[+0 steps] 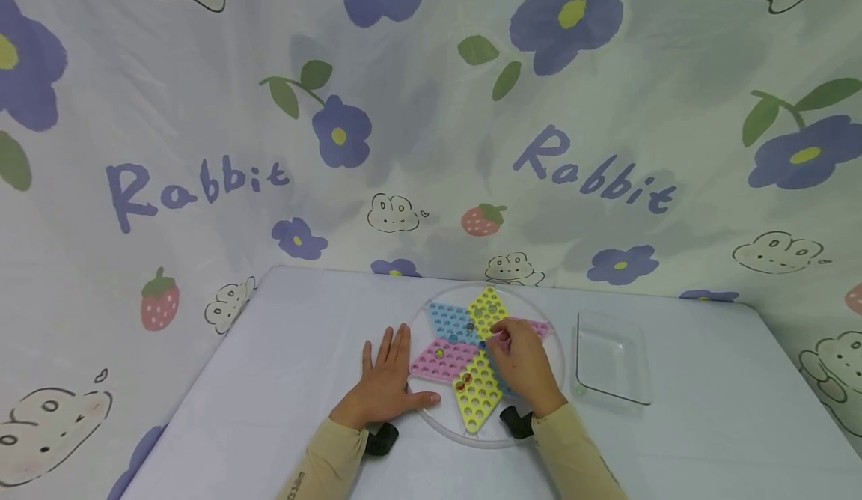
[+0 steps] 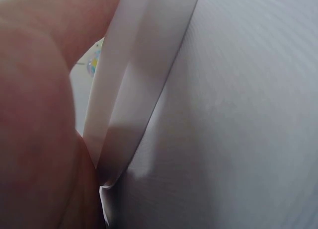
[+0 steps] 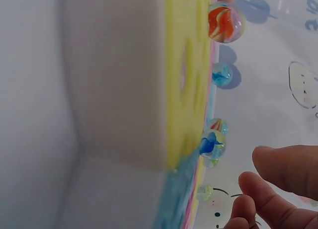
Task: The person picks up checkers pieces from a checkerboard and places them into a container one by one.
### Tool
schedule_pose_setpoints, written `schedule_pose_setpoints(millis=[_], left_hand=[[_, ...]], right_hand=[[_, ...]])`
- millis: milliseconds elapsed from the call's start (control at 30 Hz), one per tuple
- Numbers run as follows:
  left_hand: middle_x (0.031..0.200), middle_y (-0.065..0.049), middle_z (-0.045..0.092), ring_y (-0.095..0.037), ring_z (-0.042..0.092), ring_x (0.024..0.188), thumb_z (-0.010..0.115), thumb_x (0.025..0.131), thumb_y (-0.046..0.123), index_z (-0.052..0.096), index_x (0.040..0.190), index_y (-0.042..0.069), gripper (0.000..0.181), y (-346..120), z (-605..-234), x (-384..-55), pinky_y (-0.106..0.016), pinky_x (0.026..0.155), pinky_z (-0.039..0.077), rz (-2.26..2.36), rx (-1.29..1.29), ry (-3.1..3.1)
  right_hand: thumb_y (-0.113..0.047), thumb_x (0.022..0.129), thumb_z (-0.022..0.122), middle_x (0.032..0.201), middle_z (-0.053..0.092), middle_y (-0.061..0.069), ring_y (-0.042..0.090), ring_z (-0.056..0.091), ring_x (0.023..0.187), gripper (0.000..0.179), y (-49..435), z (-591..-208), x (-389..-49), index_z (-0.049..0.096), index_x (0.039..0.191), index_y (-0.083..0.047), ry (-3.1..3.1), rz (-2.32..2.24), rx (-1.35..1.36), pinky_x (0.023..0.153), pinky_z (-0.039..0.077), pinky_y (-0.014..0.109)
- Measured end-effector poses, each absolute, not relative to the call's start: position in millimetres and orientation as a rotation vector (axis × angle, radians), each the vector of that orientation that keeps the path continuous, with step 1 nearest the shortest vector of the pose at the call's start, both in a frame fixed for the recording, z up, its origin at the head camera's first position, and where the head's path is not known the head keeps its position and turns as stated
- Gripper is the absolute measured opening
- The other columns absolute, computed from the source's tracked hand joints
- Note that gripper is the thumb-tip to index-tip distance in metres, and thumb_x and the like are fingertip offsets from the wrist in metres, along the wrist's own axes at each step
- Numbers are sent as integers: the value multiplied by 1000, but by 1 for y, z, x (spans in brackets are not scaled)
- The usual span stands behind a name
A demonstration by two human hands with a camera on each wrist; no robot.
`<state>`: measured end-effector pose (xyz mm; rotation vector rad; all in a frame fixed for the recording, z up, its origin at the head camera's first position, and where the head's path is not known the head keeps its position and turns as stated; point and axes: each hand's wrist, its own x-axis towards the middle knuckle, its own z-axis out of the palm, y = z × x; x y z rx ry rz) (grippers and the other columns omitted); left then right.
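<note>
A round Chinese checkers board (image 1: pixel 494 444) with a pink, yellow and blue star lies on the table, glass marbles sitting in several of its holes. My left hand (image 1: pixel 384 384) rests at the board's left edge, fingers spread and thumb over the rim; the left wrist view shows it against the pale side wall (image 2: pixel 129 70). Over the star's right half hovers my right hand (image 1: pixel 521 361), fingers bent. In the right wrist view its thumb (image 3: pixel 285 169) and fingertips stand apart, with no marble visible between them. Nearest is a blue-swirled marble (image 3: pixel 212 143); an orange-swirled marble (image 3: pixel 226 23) sits farther off.
Right of the board stands a clear rectangular tray (image 1: pixel 613 397), with a small clear round thing (image 1: pixel 581 390) by its near left corner. Behind the white table (image 1: pixel 707 410) hangs a patterned curtain (image 1: pixel 417 148). Black wrist devices (image 1: pixel 381 438) sit beneath the sleeves.
</note>
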<state>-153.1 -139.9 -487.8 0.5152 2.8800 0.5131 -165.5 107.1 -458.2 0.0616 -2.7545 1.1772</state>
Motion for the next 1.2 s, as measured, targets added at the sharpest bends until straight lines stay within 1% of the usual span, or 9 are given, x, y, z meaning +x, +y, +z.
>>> schedule_pose_setpoints(millis=[133,300,633,833,1200], left_hand=[[155,-13,-4,-33,-8,140,46,66,84,-1,148,2,125,-140,-487,-153,-61,104,-8,513,515,2881],[155,-13,-3,-33,-7,140,46,66,84,-1,148,1,125,-140,-487,-153,-61,104,-7,515,522,2886],[155,-14,-2,-33,-7,140,50,69,80,0,148,1,123,-139,-484,-152,-61,104,-7,515,511,2880],[155,-13,-3,-33,-8,140,50,69,80,0,148,1,123,-139,-484,-152,-61,104,-8,503,502,2873],[155,-13,-3,-33,-7,140,50,69,80,0,148,1,122,-138,-484,-152,-61,104,-7,510,510,2877]], right_hand=[[-16,86,63,85,55,1,13,47,72,17,106,-463,-166,65,100,-7,-2745,1160,104,65,42,30],[-17,85,66,85,54,0,13,47,72,20,103,-465,-167,64,102,-7,-2780,1139,116,65,42,30],[-18,83,69,86,55,1,13,47,74,22,100,-467,-170,65,102,-8,-2839,1120,131,67,41,30],[-19,82,71,84,53,1,12,45,72,22,99,-469,-171,66,101,-9,-2864,1042,176,65,40,29],[-18,83,70,85,52,1,13,46,74,20,99,-469,-171,67,100,-9,-2896,1013,169,68,40,31]])
